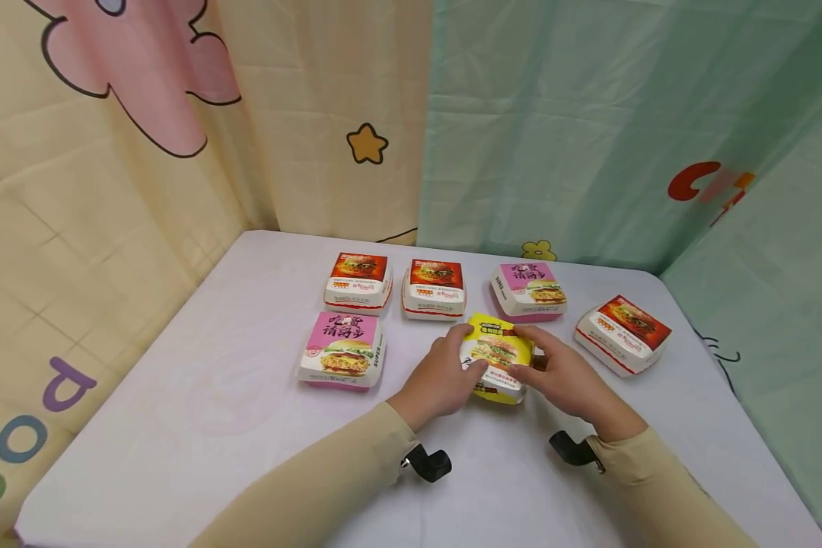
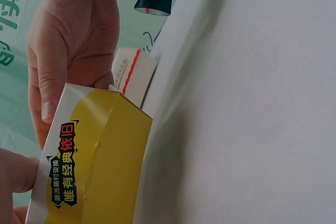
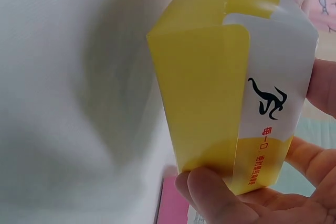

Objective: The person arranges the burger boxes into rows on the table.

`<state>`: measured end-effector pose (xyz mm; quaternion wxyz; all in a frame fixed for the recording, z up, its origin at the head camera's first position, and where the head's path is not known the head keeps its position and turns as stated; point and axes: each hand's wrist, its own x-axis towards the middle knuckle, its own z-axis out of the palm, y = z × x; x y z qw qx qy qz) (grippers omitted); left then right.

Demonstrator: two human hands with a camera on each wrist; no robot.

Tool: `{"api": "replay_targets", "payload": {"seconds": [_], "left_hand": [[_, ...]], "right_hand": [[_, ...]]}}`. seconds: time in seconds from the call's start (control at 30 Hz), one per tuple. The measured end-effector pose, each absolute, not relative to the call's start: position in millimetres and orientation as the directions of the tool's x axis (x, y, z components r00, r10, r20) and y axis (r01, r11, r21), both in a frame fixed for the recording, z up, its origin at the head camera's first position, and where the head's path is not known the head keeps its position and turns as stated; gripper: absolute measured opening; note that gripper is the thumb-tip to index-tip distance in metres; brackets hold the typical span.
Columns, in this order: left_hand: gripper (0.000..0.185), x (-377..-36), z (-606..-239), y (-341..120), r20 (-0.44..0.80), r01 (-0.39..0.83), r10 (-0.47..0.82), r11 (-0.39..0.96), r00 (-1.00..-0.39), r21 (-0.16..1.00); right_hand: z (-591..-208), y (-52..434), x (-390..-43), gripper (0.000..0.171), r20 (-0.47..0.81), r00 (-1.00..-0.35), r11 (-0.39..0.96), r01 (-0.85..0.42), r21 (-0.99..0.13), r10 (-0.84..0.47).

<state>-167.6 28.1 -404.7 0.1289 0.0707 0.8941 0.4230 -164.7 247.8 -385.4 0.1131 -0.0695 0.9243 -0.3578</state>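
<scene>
Both the left hand (image 1: 441, 380) and right hand (image 1: 562, 373) pinched the yellow burger box (image 1: 496, 358), seemingly lifted; even pressure would have kept it square.

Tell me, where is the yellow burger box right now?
In the head view, the yellow burger box sits mid-table between the left hand and right hand.

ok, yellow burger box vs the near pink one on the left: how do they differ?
The yellow box is gripped by the left hand and right hand; the pink box lies untouched on the table. Yellow lid versus pink lid. The yellow box looks smaller. Both are closed and carry a burger picture.
</scene>
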Motion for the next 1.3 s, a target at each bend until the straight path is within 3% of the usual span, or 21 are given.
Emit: {"api": "replay_targets", "payload": {"seconds": [1.3], "left_hand": [[0.073, -160, -413, -18, -0.214, -0.089, 0.117, 0.647, -0.97, 0.758]], "right_hand": [[-396, 201, -193, 0.071, -0.201, -0.91, 0.688, -0.116, -0.716, -0.363]]}}
